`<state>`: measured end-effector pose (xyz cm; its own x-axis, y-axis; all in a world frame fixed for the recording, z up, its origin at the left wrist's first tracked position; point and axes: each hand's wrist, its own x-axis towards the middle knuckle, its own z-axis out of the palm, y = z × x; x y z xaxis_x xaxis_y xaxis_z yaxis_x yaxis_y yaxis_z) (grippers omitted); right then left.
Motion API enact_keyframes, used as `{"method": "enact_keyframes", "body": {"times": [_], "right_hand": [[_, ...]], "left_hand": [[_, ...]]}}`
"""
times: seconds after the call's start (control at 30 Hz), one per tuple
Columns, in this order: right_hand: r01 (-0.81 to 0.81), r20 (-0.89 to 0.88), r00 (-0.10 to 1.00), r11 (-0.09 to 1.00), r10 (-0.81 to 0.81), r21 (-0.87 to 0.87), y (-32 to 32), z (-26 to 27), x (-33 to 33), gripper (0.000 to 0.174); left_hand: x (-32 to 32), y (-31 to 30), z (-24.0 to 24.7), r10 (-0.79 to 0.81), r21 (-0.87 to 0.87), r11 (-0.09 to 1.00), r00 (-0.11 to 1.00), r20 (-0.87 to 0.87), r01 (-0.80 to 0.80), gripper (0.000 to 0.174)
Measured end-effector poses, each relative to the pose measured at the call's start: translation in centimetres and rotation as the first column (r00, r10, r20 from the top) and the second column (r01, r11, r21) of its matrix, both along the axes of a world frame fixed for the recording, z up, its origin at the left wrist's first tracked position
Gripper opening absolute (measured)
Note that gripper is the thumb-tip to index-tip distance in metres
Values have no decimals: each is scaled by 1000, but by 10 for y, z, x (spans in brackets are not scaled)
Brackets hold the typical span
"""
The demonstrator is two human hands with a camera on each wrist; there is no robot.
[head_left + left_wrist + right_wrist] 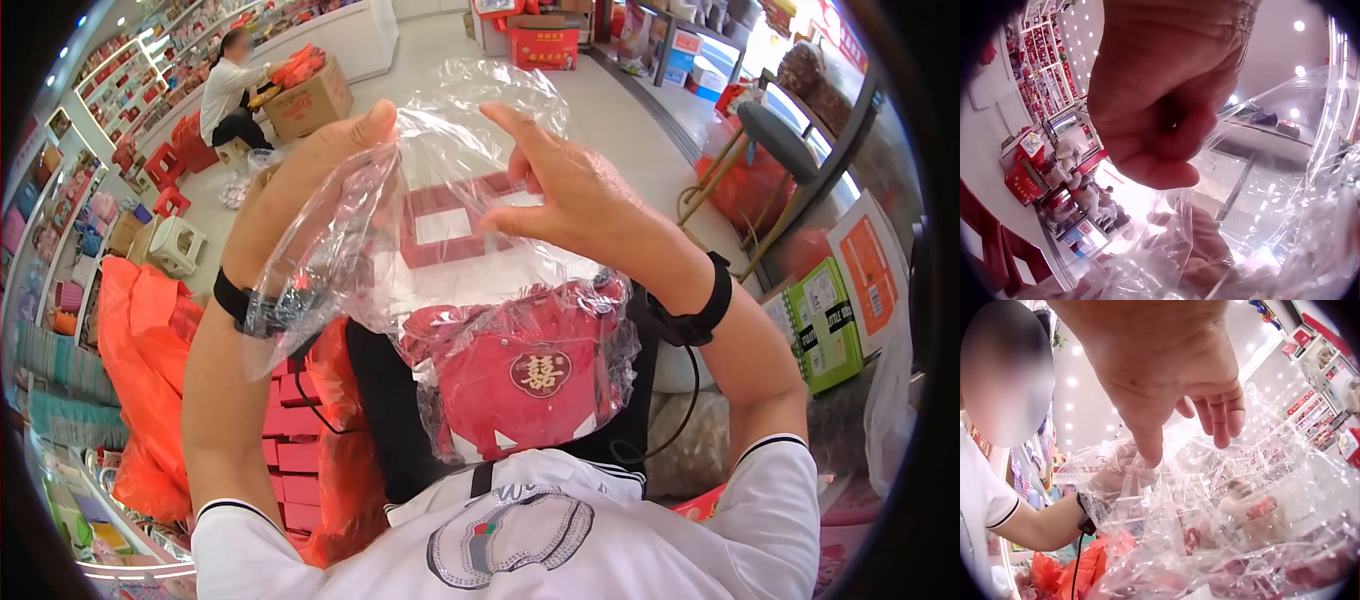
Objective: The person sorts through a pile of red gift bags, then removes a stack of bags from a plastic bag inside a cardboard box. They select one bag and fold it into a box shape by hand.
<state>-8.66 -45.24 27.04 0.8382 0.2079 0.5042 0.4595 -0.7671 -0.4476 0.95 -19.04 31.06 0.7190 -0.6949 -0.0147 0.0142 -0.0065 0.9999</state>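
Note:
A red pouch (480, 385) with a gold character on a round emblem lies in the person's lap, wrapped in crinkled clear plastic (350, 235). The plastic extends forward and up from the pouch between both hands. At its upper left, the left hand (345, 145) has its fingers curled at the plastic's edge; the left wrist view shows the curled hand (1160, 106) with film running off beside it. To the right, the right hand (575, 190) has thumb and fingers spread apart; in the right wrist view this hand (1172, 381) hangs over the plastic, its fingers loosely extended.
Beyond the plastic is a red frame (410, 240) with white openings. Orange-red bags (145, 370) and stacked red boxes (298, 455) lie at left. Another person sits by a cardboard box (312, 100) at back left. A dark-topped stool (777, 140) and a green package (825, 325) are at right.

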Motion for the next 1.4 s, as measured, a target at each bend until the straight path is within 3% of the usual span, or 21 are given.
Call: {"method": "enact_keyframes", "body": {"times": [0.03, 0.13, 0.17, 0.27, 0.4, 0.43, 0.53, 0.57, 0.67, 0.73, 0.87, 0.93, 1.03, 1.07, 1.13, 1.17, 1.23, 1.33, 1.4], "right_hand": [[17, -75, 997, 1000, -16, 21, 2, 2, 2, 95], [-40, 146, 988, 999, 39, 4, 8, 4, 5, 95], [-72, 203, 976, 997, 76, -23, 11, 8, 6, 87], [-118, 355, 922, 986, 154, -119, 9, 20, 13, 62], [-64, 432, 889, 975, 153, -215, 3, 24, 10, 28], [-53, 430, 891, 973, 148, -224, 1, 27, 7, 21], [42, 534, 832, 942, 152, -333, -8, 38, -14, 18], [22, 549, 817, 942, 176, -335, -8, 38, -19, 19], [-52, 552, 806, 954, 214, -294, -7, 38, -27, 22], [-116, 485, 852, 975, 196, -191, -1, 38, -28, 23], [-79, 538, 811, 954, 231, -290, 3, 37, -16, 33], [-96, 557, 787, 944, 265, -315, 2, 35, -11, 41], [-161, 569, 735, 909, 370, -384, 3, 38, -15, 32], [-202, 531, 750, 901, 395, -385, 3, 36, -17, 29], [-272, 439, 784, 878, 439, -393, 3, 29, -29, 25], [-298, 386, 804, 868, 452, -397, 3, 27, -36, 23], [-309, 237, 873, 859, 427, -409, 2, 29, -60, 23], [-301, -25, 948, 866, 318, -399, 3, 32, -98, 25], [-402, -340, 889, 878, 306, -259, 0, 23, -114, 15]], "left_hand": [[-16, -13, -3, 118, -18, 993, 989, 86, -117, 46], [-16, -16, -9, 26, -2, 1000, 994, 111, -26, 48], [-12, -15, -13, 25, 84, 995, 977, 214, -44, 51], [-23, -19, -12, -76, 113, 992, 983, 170, 58, 48], [-28, -30, -13, -75, -79, 994, 996, 41, 78, 51], [-29, -31, -11, 9, -59, 998, 1000, 26, -7, 48], [-31, -33, -6, 261, 14, 965, 965, -13, -261, 42], [-11, -26, -17, 169, -62, 984, 985, 31, -167, 39], [-16, -18, -9, 114, 65, 991, 991, 66, -118, 36], [-29, -28, -10, 23, -62, 998, 1000, 13, -22, 37], [-36, -39, -12, -226, -218, 954, 971, -73, 205, 37], [-30, -37, -13, -146, -139, 981, 988, -49, 138, 33], [-12, -30, -15, -30, -28, 999, 1000, 0, 30, 35], [-6, -27, -18, 8, 7, 1000, 1000, 16, -8, 38], [2, -19, -31, 88, -107, 991, 992, 93, -78, 41], [8, -15, -43, 133, -250, 964, 980, 149, -93, 40], [39, 0, -50, 15, -273, 958, 929, 369, 93, 21], [59, 3, -54, 192, -172, 970, 973, 125, -170, 25], [77, 11, -61, 126, -5, 992, 973, 192, -128, 28]]}}
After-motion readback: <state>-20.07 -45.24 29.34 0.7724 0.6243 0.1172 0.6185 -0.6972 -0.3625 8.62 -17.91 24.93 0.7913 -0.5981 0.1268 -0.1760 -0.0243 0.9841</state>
